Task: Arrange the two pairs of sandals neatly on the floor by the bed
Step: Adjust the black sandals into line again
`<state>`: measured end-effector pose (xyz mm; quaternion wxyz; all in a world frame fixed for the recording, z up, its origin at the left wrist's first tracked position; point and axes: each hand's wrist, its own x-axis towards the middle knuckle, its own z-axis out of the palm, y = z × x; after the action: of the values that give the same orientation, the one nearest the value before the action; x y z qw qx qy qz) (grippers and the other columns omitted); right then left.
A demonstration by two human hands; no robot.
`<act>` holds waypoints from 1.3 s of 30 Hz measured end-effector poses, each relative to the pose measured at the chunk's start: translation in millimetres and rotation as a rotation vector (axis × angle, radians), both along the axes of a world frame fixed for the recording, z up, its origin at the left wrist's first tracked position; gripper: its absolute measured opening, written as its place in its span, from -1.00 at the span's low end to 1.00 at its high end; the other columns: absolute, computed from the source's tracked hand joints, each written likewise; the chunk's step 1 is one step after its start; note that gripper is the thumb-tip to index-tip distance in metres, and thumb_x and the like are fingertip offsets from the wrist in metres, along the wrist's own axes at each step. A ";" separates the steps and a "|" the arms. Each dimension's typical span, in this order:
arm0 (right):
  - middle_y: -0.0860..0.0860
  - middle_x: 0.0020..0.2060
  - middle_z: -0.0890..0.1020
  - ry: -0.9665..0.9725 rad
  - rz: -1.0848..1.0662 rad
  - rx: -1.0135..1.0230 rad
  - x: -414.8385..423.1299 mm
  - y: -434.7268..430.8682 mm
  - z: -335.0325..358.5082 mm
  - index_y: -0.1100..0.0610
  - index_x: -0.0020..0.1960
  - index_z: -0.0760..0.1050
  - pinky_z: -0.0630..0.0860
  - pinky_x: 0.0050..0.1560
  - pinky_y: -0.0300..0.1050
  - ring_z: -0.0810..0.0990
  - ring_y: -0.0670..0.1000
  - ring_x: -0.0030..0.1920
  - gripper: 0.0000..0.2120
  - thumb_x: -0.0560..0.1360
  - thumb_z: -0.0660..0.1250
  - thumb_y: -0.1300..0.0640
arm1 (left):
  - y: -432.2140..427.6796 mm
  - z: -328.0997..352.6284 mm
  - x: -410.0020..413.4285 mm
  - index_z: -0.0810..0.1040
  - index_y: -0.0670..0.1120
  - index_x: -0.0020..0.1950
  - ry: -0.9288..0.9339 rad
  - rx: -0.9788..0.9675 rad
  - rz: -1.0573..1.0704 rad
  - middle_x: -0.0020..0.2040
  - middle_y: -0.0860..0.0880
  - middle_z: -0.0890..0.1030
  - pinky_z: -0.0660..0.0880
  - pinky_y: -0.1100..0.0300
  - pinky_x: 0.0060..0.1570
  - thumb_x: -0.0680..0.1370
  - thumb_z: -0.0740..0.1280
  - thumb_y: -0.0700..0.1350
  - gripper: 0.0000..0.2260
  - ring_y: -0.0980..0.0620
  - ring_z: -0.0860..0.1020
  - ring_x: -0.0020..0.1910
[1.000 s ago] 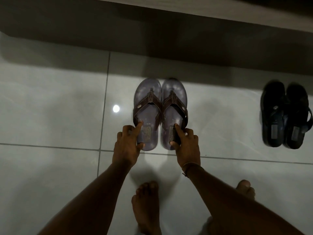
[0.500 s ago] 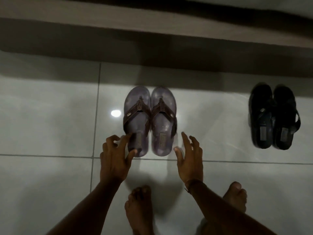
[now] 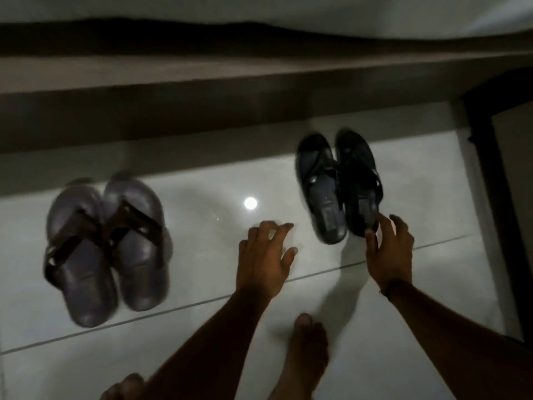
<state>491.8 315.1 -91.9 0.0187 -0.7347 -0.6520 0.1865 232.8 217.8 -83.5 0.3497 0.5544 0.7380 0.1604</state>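
A pair of black strapped sandals (image 3: 340,186) was seen side by side on the glossy tiled floor (image 3: 202,327), just ahead of the open right hand (image 3: 389,252). The left hand (image 3: 264,261), fingers spread and empty, was held between it and a grey-soled, brown-strapped pair (image 3: 106,249).

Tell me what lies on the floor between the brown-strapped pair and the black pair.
The head view shows only bare tile with a bright light reflection between the brown-strapped pair and black pair. The left hand hovers over that stretch.
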 end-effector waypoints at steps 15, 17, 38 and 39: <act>0.11 0.19 0.51 0.157 0.222 -0.152 47.8 79.8 -38.6 -0.08 0.55 0.36 0.48 0.21 0.01 0.52 0.18 0.14 -0.49 0.63 0.29 0.19 | 77.8 -38.6 103.6 0.10 0.25 0.61 0.028 -0.221 0.147 0.35 -0.10 0.33 0.47 -0.21 0.18 0.56 0.42 0.05 -0.28 -0.20 0.36 0.28; 0.10 0.19 0.51 0.163 0.226 -0.161 49.6 76.6 -39.2 -0.08 0.55 0.35 0.43 0.18 -0.07 0.51 0.17 0.15 -0.48 0.63 0.30 0.20 | 71.5 -36.6 107.1 0.07 0.25 0.62 0.007 -0.232 0.151 0.37 -0.10 0.31 0.48 -0.22 0.21 0.57 0.42 0.07 -0.27 -0.19 0.35 0.30; 0.13 0.27 0.50 0.148 0.258 -0.181 75.0 38.6 -49.1 -0.08 0.58 0.29 0.47 0.23 0.01 0.49 0.17 0.21 -0.47 0.65 0.27 0.19 | 44.9 -36.4 115.2 0.05 0.20 0.64 0.005 -0.254 0.132 0.44 -0.13 0.27 0.52 -0.19 0.26 0.58 0.41 0.07 -0.25 -0.19 0.35 0.35; 0.13 0.27 0.50 0.147 0.258 -0.179 75.0 38.8 -49.3 -0.08 0.58 0.29 0.48 0.24 0.02 0.49 0.17 0.21 -0.47 0.65 0.27 0.19 | 44.5 -36.7 115.8 0.04 0.20 0.64 0.004 -0.258 0.131 0.45 -0.13 0.26 0.52 -0.20 0.26 0.58 0.41 0.08 -0.25 -0.19 0.34 0.36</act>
<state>566.8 353.9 -141.2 -0.0233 -0.6279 -0.7187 0.2978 348.6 262.4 -120.3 0.4054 0.4556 0.7879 0.0855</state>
